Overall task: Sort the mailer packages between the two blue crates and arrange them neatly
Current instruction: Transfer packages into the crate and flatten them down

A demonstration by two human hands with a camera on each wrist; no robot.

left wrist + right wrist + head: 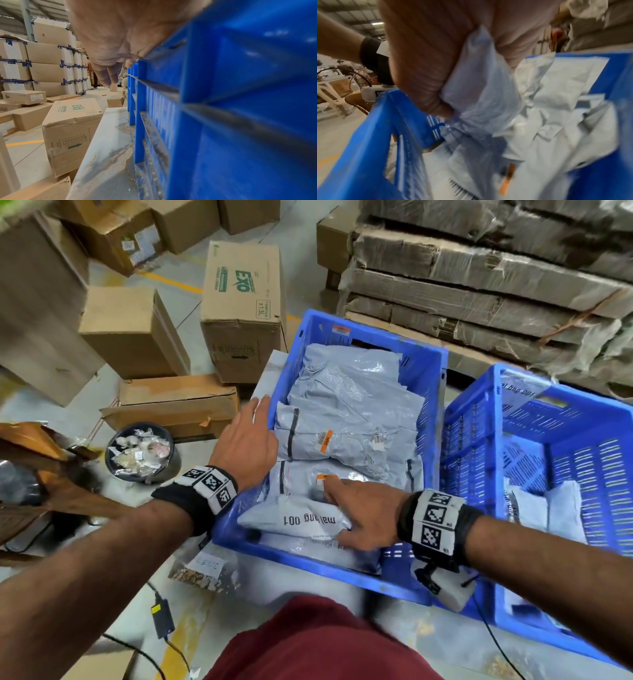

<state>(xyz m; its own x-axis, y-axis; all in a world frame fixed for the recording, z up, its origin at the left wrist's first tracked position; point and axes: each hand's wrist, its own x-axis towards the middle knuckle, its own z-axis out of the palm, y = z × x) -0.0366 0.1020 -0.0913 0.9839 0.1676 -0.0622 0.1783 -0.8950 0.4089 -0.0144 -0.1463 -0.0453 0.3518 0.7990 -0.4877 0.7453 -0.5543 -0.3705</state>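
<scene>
Two blue crates stand side by side. The left crate (308,573) is filled with several grey mailer packages (349,402) lying in rows. My right hand (359,511) reaches into its near end and grips a grey mailer (301,522) printed "mailing 001". The right wrist view shows that mailer (481,83) pinched between thumb and palm of the right hand (423,67). My left hand (246,436) hovers with straight fingers (108,75) at the left crate's outer wall (240,108), holding nothing. The right crate (582,440) holds a few grey mailers (548,511) at its bottom.
The crates sit on a grey table (106,148). Cardboard boxes, one marked EXO (243,313), crowd the floor to the left. A black bin of scraps (142,453) stands near my left wrist. Wrapped flattened cardboard (479,285) is stacked behind the crates. A power adapter (162,618) lies on the floor.
</scene>
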